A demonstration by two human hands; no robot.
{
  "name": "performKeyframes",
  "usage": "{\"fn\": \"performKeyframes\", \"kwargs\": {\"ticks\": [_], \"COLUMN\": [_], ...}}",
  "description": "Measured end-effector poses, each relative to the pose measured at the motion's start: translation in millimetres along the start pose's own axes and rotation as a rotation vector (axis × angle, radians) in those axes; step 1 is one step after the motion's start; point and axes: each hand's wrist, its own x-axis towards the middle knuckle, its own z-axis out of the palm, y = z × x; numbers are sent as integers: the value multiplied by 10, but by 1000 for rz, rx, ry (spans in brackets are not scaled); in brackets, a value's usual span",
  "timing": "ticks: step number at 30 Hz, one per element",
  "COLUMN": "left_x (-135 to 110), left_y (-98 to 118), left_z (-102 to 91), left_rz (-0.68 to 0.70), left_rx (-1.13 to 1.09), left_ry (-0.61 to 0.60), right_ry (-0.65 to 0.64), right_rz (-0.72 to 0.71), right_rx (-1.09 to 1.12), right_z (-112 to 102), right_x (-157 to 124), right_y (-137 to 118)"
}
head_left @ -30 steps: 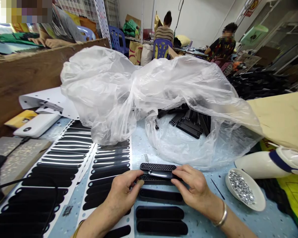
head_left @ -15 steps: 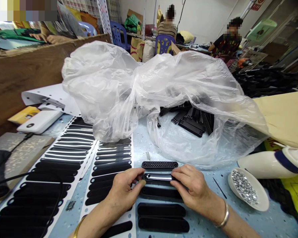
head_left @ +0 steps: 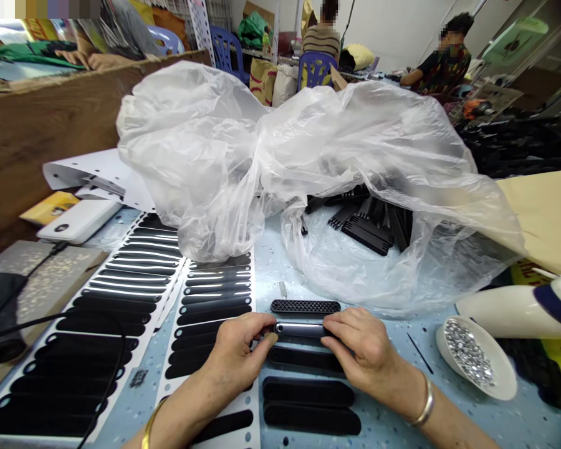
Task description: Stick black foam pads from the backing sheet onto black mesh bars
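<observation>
My left hand [head_left: 236, 352] and my right hand [head_left: 358, 349] pinch the two ends of a long black glossy strip [head_left: 299, 328] just above the table. A black perforated comb-like piece [head_left: 305, 306] lies flat right behind it. Several matching black oval pieces [head_left: 308, 393] lie in a column under my hands. White backing sheets with rows of black oval stickers [head_left: 121, 293] spread to the left. Both hands are closed on the strip's ends.
A big clear plastic bag [head_left: 308, 162] holding black comb parts [head_left: 369, 224] fills the middle of the table. A white dish of rhinestones [head_left: 477, 365] and a white tool [head_left: 509, 312] sit right. A white box [head_left: 79, 221] and a black cable [head_left: 51, 324] lie left. Two people sit far behind.
The strip in my hands has turned so its glossy face shows and has come down closer to the table, apart from the perforated piece. The camera tipped slightly downward.
</observation>
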Motion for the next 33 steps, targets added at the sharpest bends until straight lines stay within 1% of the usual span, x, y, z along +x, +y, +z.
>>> {"fn": "performKeyframes", "kwargs": {"ticks": [5, 15, 17, 22, 26, 33], "left_x": [-13, -6, -4, -14, -2, 18], "left_y": [-9, 3, 0, -12, -23, -27], "left_z": [5, -8, -6, -6, -8, -2], "left_rz": [-9, -8, 3, 70, 112, 118], "left_rx": [-9, -1, 0, -17, -39, -27], "left_ry": [-8, -36, -23, 79, 82, 91], "right_ry": [-35, -60, -53, -47, -48, -43], "right_rz": [15, 29, 35, 38, 29, 22], "right_rx": [-18, -29, -21, -11, -11, -17], "right_z": [-5, 7, 12, 8, -2, -5], "right_x": [8, 39, 39, 43, 39, 32], "right_y": [-10, -16, -18, -21, -13, -9]}}
